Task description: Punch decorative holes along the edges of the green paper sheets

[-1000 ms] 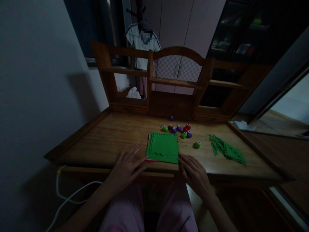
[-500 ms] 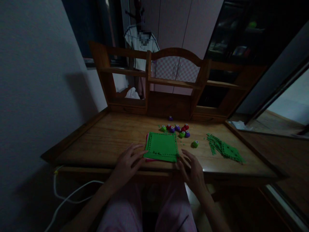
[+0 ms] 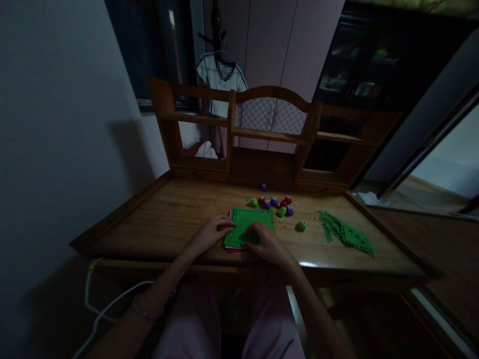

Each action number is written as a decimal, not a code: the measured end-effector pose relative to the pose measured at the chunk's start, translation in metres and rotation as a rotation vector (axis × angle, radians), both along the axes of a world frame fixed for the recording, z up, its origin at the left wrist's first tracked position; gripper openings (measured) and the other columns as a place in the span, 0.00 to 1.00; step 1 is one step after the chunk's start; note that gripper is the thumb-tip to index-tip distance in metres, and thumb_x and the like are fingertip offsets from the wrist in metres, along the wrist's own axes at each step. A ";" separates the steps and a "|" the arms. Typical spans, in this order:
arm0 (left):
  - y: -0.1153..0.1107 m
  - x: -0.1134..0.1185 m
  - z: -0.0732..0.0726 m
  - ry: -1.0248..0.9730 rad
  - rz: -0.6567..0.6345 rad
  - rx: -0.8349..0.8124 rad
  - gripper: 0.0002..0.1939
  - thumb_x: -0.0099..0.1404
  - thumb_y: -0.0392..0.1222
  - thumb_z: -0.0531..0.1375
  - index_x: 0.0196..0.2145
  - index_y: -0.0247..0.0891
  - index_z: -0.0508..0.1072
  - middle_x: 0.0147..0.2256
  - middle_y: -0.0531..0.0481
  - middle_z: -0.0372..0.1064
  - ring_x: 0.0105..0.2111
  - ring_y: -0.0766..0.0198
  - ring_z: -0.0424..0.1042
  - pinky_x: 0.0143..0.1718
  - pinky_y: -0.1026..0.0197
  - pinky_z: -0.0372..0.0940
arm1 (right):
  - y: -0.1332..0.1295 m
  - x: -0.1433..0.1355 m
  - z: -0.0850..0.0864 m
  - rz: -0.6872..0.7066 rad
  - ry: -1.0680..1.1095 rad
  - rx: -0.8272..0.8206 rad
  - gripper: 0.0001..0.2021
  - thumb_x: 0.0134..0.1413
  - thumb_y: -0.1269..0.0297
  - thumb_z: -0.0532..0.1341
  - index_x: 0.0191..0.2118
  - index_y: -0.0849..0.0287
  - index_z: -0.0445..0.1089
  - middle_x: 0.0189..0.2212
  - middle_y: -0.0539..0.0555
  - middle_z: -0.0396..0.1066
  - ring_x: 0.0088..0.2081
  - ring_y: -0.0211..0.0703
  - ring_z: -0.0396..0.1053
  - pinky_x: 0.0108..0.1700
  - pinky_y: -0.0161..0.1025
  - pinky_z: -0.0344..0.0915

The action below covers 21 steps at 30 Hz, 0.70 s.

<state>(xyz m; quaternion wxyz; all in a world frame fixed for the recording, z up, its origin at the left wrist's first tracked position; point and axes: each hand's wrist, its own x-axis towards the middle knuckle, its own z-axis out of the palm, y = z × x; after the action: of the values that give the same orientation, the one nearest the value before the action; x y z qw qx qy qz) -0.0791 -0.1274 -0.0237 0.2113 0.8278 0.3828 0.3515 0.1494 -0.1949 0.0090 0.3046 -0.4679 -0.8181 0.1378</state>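
Observation:
A stack of square craft sheets lies near the desk's front edge. Its top green sheet [image 3: 243,219] has rows of small punched holes along its borders, and pink-red shows beneath at the left and front. My left hand [image 3: 213,232] rests at the stack's left edge, fingers stretched out onto the green sheet. Over the front right of the sheet is my right hand [image 3: 265,241], its fingers bent and thumb spread apart from them. Nothing is visible between them. Several small craft punches [image 3: 274,201] in purple, red and green, each with an eye-like white top, sit behind the stack.
A lone green punch [image 3: 301,226] stands right of the stack. Farther right lie perforated green sheets and strips [image 3: 348,234]. Tiny green scraps dot the wooden desk [image 3: 160,219]. A shelf unit [image 3: 265,133] rises along its back. A white cable [image 3: 112,294] hangs at lower left.
My right hand has moved left from the stack's right corner onto the green sheet. My left hand has shifted slightly forward and right onto its left edge. The view has tilted up a little.

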 end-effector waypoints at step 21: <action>-0.008 -0.005 0.005 0.129 0.038 -0.001 0.11 0.64 0.45 0.58 0.43 0.49 0.76 0.46 0.51 0.69 0.49 0.57 0.64 0.53 0.54 0.57 | 0.024 -0.031 -0.011 0.173 0.091 -0.135 0.09 0.50 0.66 0.65 0.38 0.58 0.70 0.36 0.53 0.70 0.40 0.44 0.67 0.43 0.39 0.61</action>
<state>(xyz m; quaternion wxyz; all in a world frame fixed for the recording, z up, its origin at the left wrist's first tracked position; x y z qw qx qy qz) -0.0837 -0.1355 -0.0192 0.1798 0.8411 0.4116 0.3013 0.1183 -0.1709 -0.0016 0.2963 -0.4084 -0.8295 0.2396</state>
